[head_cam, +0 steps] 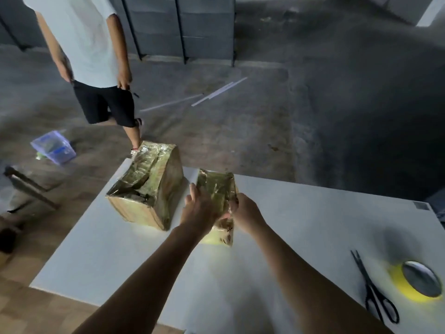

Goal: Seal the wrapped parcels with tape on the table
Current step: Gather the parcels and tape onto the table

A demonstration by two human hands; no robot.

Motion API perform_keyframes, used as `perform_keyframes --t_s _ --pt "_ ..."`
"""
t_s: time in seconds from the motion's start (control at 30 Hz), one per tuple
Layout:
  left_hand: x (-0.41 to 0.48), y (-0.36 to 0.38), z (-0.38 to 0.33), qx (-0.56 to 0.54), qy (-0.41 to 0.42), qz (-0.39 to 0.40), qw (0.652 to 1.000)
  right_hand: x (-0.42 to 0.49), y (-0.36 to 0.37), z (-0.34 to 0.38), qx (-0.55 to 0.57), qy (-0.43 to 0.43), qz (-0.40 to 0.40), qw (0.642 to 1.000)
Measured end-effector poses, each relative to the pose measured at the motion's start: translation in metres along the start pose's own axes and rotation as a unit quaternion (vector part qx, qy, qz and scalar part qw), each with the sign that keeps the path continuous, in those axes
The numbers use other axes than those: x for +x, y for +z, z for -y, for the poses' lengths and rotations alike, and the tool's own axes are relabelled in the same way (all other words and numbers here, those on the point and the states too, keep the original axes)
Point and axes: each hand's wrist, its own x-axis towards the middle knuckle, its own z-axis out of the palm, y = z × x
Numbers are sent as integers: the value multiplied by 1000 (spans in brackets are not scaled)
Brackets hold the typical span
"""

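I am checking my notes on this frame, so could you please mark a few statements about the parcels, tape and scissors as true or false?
1. The left hand and the right hand are both on the small parcel. True.
2. The right hand holds the tape. False: the tape lies on the table beside the scissors.
3. The large parcel stands left of the small parcel. True.
4. The scissors lie on the large parcel. False: they lie on the table, far to its right.
5. A second person stands on the floor beyond the table. True.
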Motion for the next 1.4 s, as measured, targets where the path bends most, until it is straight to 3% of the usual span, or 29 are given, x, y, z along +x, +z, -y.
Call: perform_keyframes --t_s 0.2,0.33,0.5,0.63,0.93,1.13,1.23,1.4 --pt "61 -5 52 -28 18 47 998 44 34 34 55 53 -22 997" --pt "94 -9 72 -1 83 38 996 63 51 44 81 93 -24 992" --pt "96 -23 58 43 92 22 995 54 51 51 59 125 -23 990" --pt "86 -22 34 1 131 7 991 38 40 42 102 157 -60 981" --pt "13 4 -38 -70 259 13 963 -48 -8 -3 182 192 -158 951" --pt "-66 56 -97 -77 334 37 939 -154 -40 -58 248 192 -272 910" --pt "-120 86 -131 -89 341 64 934 -218 -54 -94 278 184 -310 890" --pt "-221 139 -184 -154 314 127 928 -327 -70 -160 269 182 -328 887"
